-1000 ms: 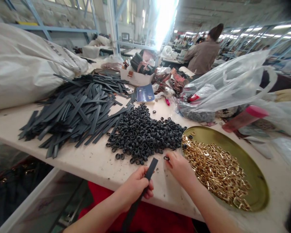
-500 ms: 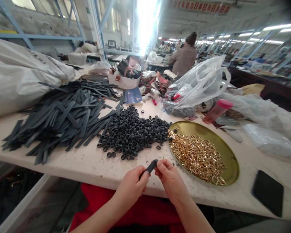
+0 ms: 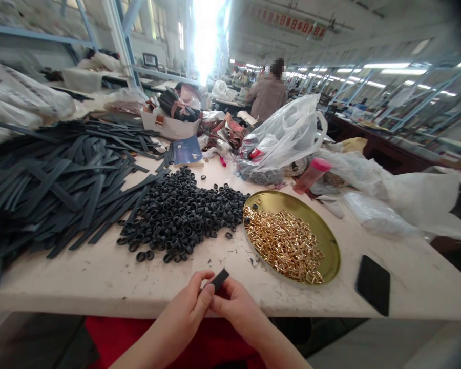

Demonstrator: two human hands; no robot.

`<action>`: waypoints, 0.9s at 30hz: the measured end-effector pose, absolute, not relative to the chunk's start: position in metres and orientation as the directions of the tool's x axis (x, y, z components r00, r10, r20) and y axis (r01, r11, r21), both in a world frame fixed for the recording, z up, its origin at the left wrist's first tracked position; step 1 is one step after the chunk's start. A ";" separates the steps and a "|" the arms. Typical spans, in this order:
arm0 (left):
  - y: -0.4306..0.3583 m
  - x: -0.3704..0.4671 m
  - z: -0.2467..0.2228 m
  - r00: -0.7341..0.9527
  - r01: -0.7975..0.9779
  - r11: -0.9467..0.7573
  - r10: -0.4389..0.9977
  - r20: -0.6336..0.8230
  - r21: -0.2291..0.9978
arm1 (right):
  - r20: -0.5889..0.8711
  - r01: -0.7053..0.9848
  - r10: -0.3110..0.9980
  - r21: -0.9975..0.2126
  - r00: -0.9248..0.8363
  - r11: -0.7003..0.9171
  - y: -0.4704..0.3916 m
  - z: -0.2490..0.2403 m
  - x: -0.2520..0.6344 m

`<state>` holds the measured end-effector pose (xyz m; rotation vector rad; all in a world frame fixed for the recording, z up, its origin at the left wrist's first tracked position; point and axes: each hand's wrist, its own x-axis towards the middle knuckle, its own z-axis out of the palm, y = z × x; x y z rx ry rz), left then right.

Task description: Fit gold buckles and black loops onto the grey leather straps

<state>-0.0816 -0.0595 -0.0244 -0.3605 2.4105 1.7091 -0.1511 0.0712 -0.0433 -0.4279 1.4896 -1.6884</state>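
My left hand (image 3: 190,302) is closed on a short dark strip (image 3: 219,278), its thumb pressed on the upper side. The strip's free end sticks up and to the right. My right hand (image 3: 238,307) is closed against the same strip, thumb and fingers bent around its lower part; some fingertips are hidden. Just beyond the hands lies a heap of small black loops (image 3: 184,212). To the right, a round gold-coloured tray (image 3: 328,251) holds many small gold metal buckles (image 3: 286,246).
Long dark strips (image 3: 72,179) are piled at the left. A black phone (image 3: 373,284) lies at the right. Behind are a blue booklet (image 3: 187,150), a white box (image 3: 169,128), a clear plastic bag (image 3: 288,136) and a pink-lidded jar (image 3: 311,175). A person (image 3: 268,97) is farther back.
The view has turned right, so the table things appear farther left. My hands have drawn closer together, and my right fingers have shifted from the strip's tip to lower down, leaving the end exposed.
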 end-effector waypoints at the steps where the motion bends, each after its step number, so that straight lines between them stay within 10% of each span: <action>1: -0.061 -0.083 -0.027 -0.956 -0.295 0.314 -0.100 -0.277 0.902 | -0.233 0.240 -0.744 -0.966 -0.627 0.100 0.075 -0.043 -0.161; 4: -0.066 -0.088 -0.037 -0.939 -0.345 0.314 -0.115 -0.325 0.884 | -0.068 -0.256 -0.572 -0.847 -0.818 0.466 0.090 -0.038 -0.209; 6: -0.067 -0.091 -0.042 -0.931 -0.366 0.291 -0.119 -0.346 0.884 | 0.046 -0.487 -0.528 -0.460 -0.848 0.742 0.098 -0.032 -0.247; 9: -0.066 -0.096 -0.044 -0.927 -0.375 0.281 -0.095 -0.363 0.884 | -0.008 -0.590 -0.595 -0.117 -0.803 0.799 0.099 -0.027 -0.289; 13: -0.065 -0.099 -0.041 -0.927 -0.371 0.312 -0.070 -0.368 0.875 | -0.065 -0.629 -0.633 -0.080 -0.771 0.774 0.093 -0.033 -0.306; 21: -0.064 -0.109 -0.034 -0.948 -0.310 0.334 -0.173 -0.266 0.890 | 0.039 -0.596 -0.602 -0.207 -0.798 0.776 0.101 -0.025 -0.289; 27: -0.049 -0.123 -0.018 -0.953 -0.235 0.035 -0.205 -0.224 0.971 | -0.157 -0.082 -0.681 -0.949 -0.716 0.305 0.087 -0.013 -0.220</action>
